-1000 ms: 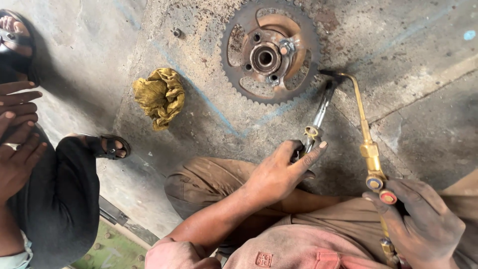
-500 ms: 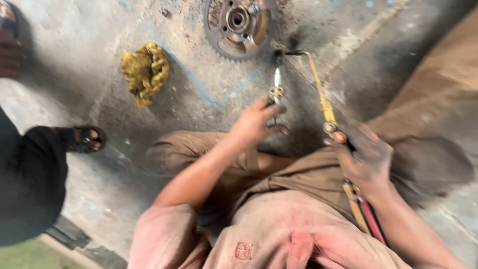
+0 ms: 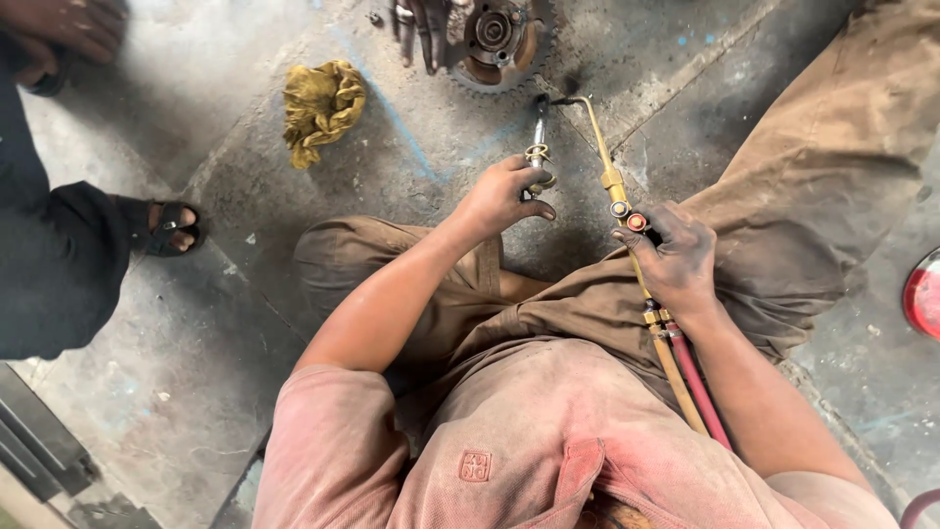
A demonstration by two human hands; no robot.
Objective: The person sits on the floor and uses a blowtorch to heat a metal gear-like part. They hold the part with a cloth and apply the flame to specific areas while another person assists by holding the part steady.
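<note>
View from the head camera, looking down at a person squatting on a stained concrete floor point(image 3: 294, 323). A brass gas torch point(image 3: 612, 181) is being held in the right hand point(image 3: 676, 260), whose fingers are being wrapped fully around the body just below two small valve knobs, one red; the bent tip is being pointed toward a rusty toothed sprocket hub point(image 3: 494, 39) lying on the floor at the top edge. Two hoses point(image 3: 690, 382), one tan and one red, are being trailed back from the torch past the right wrist. A slim metal spark lighter point(image 3: 539, 147) is being gripped in the left hand point(image 3: 504, 196), fingers curled shut about its lower end, its upper end being held just beside the torch tip. A crumpled yellow rag point(image 3: 321, 108) is lying well apart to the left. Another person's hand point(image 3: 421, 29) is being rested on the sprocket hub; a sandalled foot point(image 3: 162, 227) is being shown at left.
</note>
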